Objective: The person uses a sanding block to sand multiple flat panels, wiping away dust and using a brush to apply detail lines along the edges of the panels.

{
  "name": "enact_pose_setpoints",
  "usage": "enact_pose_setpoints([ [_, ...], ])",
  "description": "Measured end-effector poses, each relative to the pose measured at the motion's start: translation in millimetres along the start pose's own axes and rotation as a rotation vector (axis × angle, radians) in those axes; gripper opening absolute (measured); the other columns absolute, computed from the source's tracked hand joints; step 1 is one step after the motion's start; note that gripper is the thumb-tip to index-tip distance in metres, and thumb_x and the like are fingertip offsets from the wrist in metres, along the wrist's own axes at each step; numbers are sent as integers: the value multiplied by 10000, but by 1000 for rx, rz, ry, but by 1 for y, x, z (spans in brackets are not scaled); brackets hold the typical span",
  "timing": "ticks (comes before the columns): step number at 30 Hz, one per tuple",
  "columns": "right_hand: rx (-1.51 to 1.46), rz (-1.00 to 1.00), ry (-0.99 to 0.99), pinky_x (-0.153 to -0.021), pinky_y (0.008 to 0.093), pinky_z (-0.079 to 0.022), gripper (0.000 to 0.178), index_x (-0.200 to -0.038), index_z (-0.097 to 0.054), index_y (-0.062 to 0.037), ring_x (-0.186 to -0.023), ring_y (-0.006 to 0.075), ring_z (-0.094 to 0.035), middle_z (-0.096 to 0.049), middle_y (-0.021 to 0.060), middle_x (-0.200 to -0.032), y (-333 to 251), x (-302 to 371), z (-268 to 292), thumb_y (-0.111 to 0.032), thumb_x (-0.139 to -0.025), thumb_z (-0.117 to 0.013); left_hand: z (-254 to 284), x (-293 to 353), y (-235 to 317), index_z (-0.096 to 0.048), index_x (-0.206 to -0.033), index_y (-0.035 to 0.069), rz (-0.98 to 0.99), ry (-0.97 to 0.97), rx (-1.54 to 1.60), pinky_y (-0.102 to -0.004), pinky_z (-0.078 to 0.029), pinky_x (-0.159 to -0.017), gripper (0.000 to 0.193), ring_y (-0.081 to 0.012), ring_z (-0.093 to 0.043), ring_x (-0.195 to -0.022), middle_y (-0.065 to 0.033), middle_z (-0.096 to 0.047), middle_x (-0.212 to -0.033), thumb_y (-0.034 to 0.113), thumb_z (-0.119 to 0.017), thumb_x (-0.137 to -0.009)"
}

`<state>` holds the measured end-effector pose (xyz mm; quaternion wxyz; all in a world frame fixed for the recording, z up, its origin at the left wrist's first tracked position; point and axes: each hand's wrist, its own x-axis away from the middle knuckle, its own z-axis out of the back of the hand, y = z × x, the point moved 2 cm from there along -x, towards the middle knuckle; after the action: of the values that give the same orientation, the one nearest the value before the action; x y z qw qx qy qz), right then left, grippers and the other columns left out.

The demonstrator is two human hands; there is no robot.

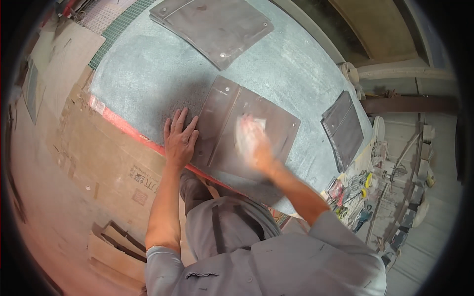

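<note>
A flat brown rectangular panel (279, 123) lies on the pale blue-grey work surface (138, 74) in front of me. It has a straight groove near its left side and small holes at its corners. My left hand (180, 140) rests flat with fingers spread, its fingertips by the panel's left edge. Over the panel's middle, my right hand (257, 150) is smeared by motion. Under its fingers shows a white cloth (260, 123), pressed against the panel's face; its exact shape is blurred.
Similar brown panels lie in a stack (217, 34) at the far side and in a smaller stack (344, 130) at the right. Red edging (128, 128) runs along the near left border. Flattened cardboard (118, 153) covers the floor at left; assorted tools (353, 197) lie at right.
</note>
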<state>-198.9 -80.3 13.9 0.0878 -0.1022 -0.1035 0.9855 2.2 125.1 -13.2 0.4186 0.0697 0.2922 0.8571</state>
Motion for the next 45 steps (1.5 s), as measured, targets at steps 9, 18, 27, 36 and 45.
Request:
enact_pose_setpoints([
  [9, -44, 170, -182, -1255, 500, -380, 669, -1490, -527, 130, -1490, 445, -477, -538, 294, -1552, -10, -7, -20, -240, -943, -635, 2, -2, 0, -722, -1405, 163, 4, 11, 43, -541, -232, -1289, 401, -317, -410, -1560, -113, -507, -1644, 285, -623, -1036],
  [18, -160, 306, -93, -1202, 476, -435, 551, -1400, -644, 87, -1420, 398, -553, -597, 275, -1501, -62, -85, -32, -137, -897, -650, 1, -3, -10, -530, -1555, 59, 40, -44, 106, -519, -204, -1313, 578, -274, -358, -1596, -88, -471, -1676, 254, -627, -1020],
  [27, -102, 171, -266, -1296, 508, -298, 885, -1578, -419, 117, -1573, 378, -384, -416, 272, -1670, -14, -128, -13, -226, -836, -761, 4, -1, -15, -487, -1585, 44, 66, -30, 201, -520, -202, -1305, 635, -310, -362, -1595, -116, -476, -1667, 187, -646, -987],
  [36, -178, 259, -160, -1201, 471, -436, 622, -1459, -584, 86, -1391, 382, -579, -611, 226, -1491, -167, -14, -32, -156, -895, -679, -5, 0, -37, -514, -1589, 77, 165, -54, 510, -488, -139, -1314, 549, -252, -376, -1585, -73, -508, -1653, 352, -368, -1136],
  [45, 71, -70, 0, -1245, 569, -357, 656, -1538, -477, 110, -1500, 472, -447, -477, 327, -1593, -28, -67, -6, -188, -973, -625, 5, -10, -11, -674, -1472, 170, 50, -135, 194, -523, -133, -1319, 514, -306, -315, -1608, -97, -446, -1694, 341, -671, -988],
])
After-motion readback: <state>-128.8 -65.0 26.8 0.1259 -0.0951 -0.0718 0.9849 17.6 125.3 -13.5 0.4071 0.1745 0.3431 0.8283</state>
